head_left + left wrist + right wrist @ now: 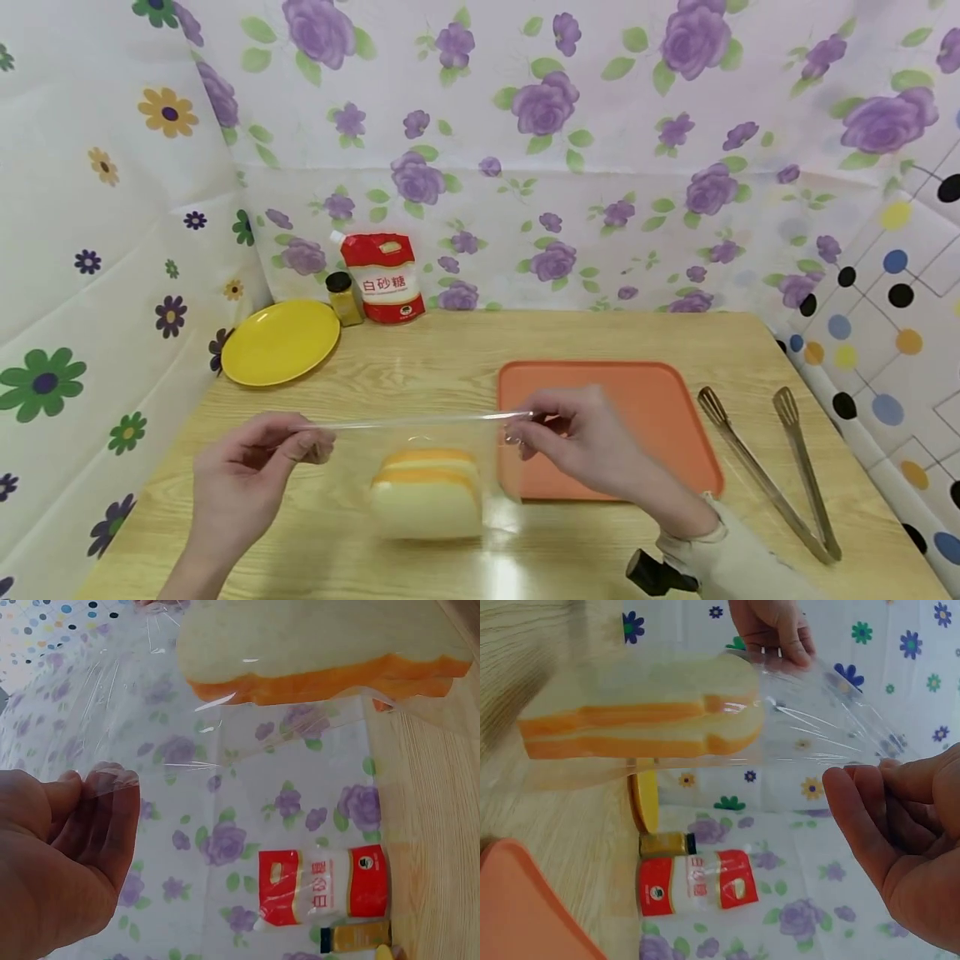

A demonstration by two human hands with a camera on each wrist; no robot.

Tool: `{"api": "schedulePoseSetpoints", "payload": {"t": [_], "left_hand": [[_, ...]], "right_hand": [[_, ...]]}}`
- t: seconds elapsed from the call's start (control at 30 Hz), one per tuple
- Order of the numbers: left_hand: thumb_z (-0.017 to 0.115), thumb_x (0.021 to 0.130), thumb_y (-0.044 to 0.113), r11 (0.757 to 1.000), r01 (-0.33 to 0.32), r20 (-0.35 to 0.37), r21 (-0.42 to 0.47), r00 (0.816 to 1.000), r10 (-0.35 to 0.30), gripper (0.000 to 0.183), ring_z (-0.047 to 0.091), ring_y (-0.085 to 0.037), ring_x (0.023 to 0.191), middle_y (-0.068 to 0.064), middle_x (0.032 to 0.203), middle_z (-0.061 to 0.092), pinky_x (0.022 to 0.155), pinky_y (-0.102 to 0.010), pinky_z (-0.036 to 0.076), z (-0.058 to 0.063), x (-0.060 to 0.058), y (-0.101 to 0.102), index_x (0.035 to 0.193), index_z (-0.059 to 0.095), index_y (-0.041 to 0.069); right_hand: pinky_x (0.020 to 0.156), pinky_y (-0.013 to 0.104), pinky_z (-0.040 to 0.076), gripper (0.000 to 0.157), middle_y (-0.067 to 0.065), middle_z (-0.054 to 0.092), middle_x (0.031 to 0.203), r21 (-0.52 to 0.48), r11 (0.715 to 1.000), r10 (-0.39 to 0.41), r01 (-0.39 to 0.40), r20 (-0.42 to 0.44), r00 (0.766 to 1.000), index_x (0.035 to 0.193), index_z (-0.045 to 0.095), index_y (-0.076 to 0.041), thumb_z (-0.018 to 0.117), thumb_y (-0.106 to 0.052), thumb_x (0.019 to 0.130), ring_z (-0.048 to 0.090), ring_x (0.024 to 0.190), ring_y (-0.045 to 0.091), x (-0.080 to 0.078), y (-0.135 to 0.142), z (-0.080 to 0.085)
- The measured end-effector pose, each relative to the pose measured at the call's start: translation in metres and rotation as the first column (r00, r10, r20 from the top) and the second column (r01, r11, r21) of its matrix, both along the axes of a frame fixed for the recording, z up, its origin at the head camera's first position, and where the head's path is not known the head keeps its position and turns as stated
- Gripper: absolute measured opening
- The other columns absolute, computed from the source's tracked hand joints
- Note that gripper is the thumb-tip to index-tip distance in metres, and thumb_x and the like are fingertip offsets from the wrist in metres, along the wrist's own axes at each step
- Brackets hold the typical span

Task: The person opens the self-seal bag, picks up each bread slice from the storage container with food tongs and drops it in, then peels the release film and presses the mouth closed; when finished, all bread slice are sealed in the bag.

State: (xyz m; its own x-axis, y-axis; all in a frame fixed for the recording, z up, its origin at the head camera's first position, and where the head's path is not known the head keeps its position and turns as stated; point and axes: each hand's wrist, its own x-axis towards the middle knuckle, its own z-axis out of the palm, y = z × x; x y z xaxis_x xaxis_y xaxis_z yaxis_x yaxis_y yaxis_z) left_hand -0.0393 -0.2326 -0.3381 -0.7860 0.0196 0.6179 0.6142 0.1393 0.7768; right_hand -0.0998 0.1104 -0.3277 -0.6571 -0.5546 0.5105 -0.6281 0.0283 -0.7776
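Observation:
A clear plastic bag (795, 712) with slices of bread (426, 500) inside stands on the table in the head view. Its top edge is stretched taut between both hands. At one upper corner my left hand (251, 475) pinches the film between thumb and fingers. The opposite corner is pinched by my right hand (581, 437), above the near-left part of the orange tray. Through the film, the right wrist view shows two slices of bread (637, 712) with orange-brown crusts, pressed side by side.
A yellow plate (281, 343), a small black-lidded jar (344, 300) and a red-and-white sugar pouch (386, 279) stand at the back left. The orange tray (637, 417) lies right of the bread, with metal tongs (772, 483) beyond it. Patterned cloth surrounds the table.

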Motion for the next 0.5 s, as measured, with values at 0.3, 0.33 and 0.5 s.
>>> {"api": "schedulePoseSetpoints", "payload": {"t": [0.3,0.33,0.5], "left_hand": [[0.060,0.084,-0.028,0.998,0.008,-0.073,0.067,0.997,-0.003,0.017,0.070,-0.016,0.073,-0.016,0.085,0.073,0.070,-0.022,0.057,-0.002,0.000,-0.020,0.095,0.067,-0.017],[0.061,0.084,-0.028,0.998,-0.017,-0.058,0.057,0.998,0.020,0.017,0.070,-0.015,0.073,-0.015,0.085,0.073,0.071,-0.022,0.057,-0.001,0.000,-0.019,0.095,0.067,-0.017],[0.057,0.088,-0.025,0.996,-0.084,0.056,0.029,0.995,0.082,0.014,0.072,-0.014,0.077,-0.009,0.086,0.074,0.071,-0.024,0.058,0.001,-0.006,-0.015,0.096,0.063,-0.015]], "right_hand": [[0.051,0.028,0.055,0.013,0.001,0.071,0.077,-0.023,0.999,0.033,-0.035,-0.086,0.996,0.094,0.075,-0.003,0.068,0.008,0.091,0.066,0.062,0.010,-0.010,-0.020,-0.002],[0.051,0.028,0.055,0.013,0.001,0.071,0.077,-0.018,1.000,0.018,-0.020,-0.093,0.996,0.093,0.075,-0.003,0.069,0.008,0.091,0.066,0.062,0.009,-0.012,-0.021,-0.001],[0.053,0.032,0.056,0.011,0.003,0.072,0.083,0.005,0.999,-0.039,0.040,-0.110,0.993,0.094,0.074,-0.004,0.069,0.005,0.091,0.067,0.067,0.010,-0.020,-0.026,-0.003]]}}
